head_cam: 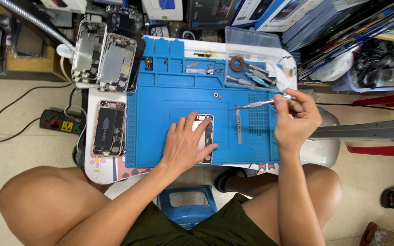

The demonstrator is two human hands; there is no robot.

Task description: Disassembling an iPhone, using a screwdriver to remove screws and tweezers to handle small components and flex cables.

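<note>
The left hand (185, 143) is laid flat, fingers spread, on an opened phone (204, 136) in the middle of the blue work mat (160, 136); the right hand (295, 120) is closed round a slim screwdriver (258, 104), held clear above the mat. The phone's back is already off and its insides exposed. Tweezers (238, 127) lie just beside, and a small loose part (217, 95) lies further up; reassembly appears not yet done.

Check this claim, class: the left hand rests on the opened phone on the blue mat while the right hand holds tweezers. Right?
Not quite. The head view shows the right hand holding a screwdriver; the tweezers lie on the blue mat. The left hand does rest on the opened phone.
</note>
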